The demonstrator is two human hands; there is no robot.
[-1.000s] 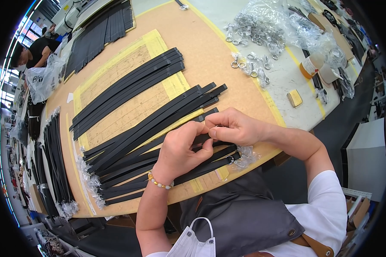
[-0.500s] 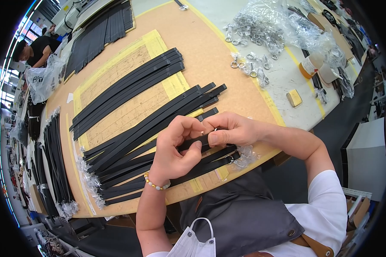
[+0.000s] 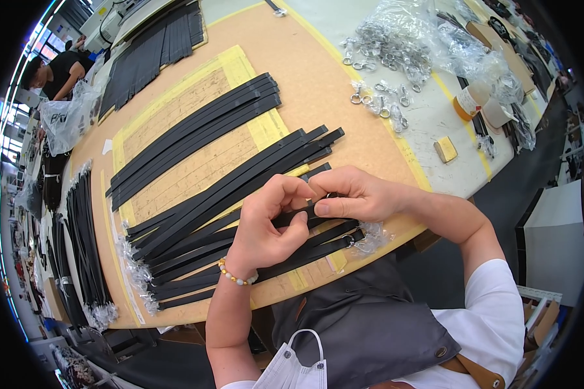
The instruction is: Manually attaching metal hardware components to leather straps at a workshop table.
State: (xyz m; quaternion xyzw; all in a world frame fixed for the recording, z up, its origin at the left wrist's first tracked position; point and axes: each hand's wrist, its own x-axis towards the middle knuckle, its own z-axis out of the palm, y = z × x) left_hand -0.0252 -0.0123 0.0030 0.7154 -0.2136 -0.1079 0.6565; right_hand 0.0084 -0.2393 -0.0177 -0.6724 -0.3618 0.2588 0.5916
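Note:
Both hands meet over the near part of the board, working at the end of a black strap. My left hand is closed around it, thumb and fingers curled. With thumb against fingers, my right hand pinches the strap's end; a small bit of metal shows by its fingertips, mostly covered. Below the hands lies another black strap with a metal ring and clear plastic wrap at its end. More black straps fan out to the left, their far-left ends bunched in clear plastic.
Flat black straps lie side by side on the tan board. Wrapped metal snap hooks, a yellow block and a bottle of amber liquid stand to the right. Another person works at the far left.
Both hands keep their grip on the strap. My right thumb and fingers have shifted very slightly, and my left hand has moved a touch to the right.

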